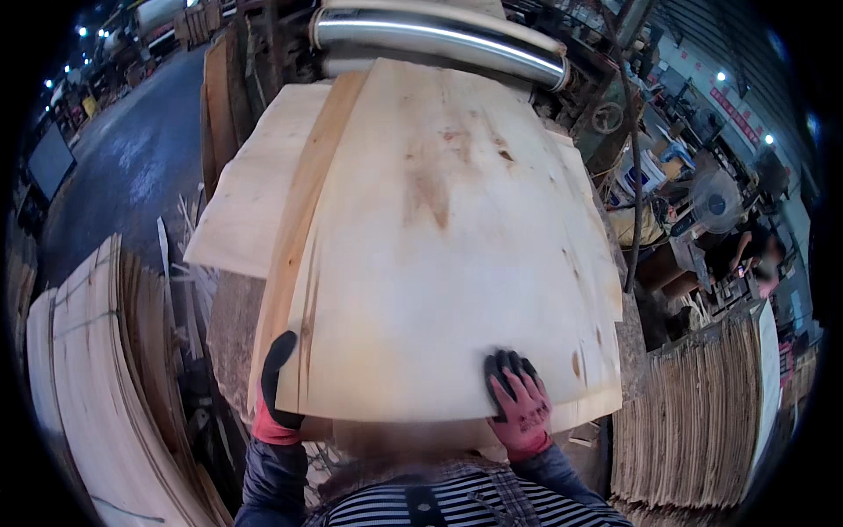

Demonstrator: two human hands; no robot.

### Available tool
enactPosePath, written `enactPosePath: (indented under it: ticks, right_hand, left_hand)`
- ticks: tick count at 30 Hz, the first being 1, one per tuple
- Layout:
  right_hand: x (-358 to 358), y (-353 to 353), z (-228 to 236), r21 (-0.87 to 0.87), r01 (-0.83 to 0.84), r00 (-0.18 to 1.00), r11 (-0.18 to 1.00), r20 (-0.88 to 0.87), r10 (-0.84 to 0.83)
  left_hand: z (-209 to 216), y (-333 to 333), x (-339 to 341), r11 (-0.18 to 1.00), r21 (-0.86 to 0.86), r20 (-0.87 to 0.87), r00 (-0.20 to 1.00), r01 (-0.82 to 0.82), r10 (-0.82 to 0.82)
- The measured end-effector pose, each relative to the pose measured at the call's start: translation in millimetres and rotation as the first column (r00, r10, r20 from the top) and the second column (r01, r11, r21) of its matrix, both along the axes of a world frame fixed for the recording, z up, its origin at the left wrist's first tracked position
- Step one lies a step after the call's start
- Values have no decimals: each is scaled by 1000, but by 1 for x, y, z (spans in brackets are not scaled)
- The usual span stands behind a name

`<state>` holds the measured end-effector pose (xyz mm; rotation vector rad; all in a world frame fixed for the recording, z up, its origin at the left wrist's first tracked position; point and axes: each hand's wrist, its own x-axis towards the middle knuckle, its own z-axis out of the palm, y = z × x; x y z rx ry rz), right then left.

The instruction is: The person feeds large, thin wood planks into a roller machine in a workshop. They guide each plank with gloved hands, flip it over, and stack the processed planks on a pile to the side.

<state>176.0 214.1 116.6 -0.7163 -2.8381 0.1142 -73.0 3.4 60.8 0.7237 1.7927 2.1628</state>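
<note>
A large pale wood veneer sheet (pixel 457 290) with brown knots and stains lies in front of me, its near edge close to my body. My left hand (pixel 279 386), in a red and black glove, grips the sheet's near left corner; part of its fingers is hidden. My right hand (pixel 518 395), gloved alike, rests flat on top near the front edge, fingers stretched forward. Beneath the sheet's left side runs a narrow yellower wood strip (pixel 303 211). Another pale veneer sheet (pixel 250 193) shows farther left.
A shiny metal roller (pixel 439 41) crosses the far end of the sheets. Veneer stacks stand at the left (pixel 97 369) and right (pixel 689 422). A fan (pixel 713 204) and a seated person (pixel 762 255) are at the far right. A wet walkway (pixel 127 149) runs along the left.
</note>
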Motion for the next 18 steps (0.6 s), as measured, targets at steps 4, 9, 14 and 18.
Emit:
enactPosePath:
  ticks: [4,9,14,18]
  right_hand:
    - [-57,56,-28,-23,-56,998,998,-38,55]
    - [-135,121,-78,24,-16,985,1000,-174,19]
    - [-223,195,-97,-29,48,939,998,-341,-55]
    - [-247,191,-69,156,112,943,981,-329,-56]
  left_hand:
    - [-19,22,-18,840,541,552,741,32,-384]
    - [-26,26,29,959,-196,460,883,203,-93]
    - [-25,15,72,901,-400,163,980,168,-110]
    - [-27,7,83,623,-722,-646,615,-301,-453]
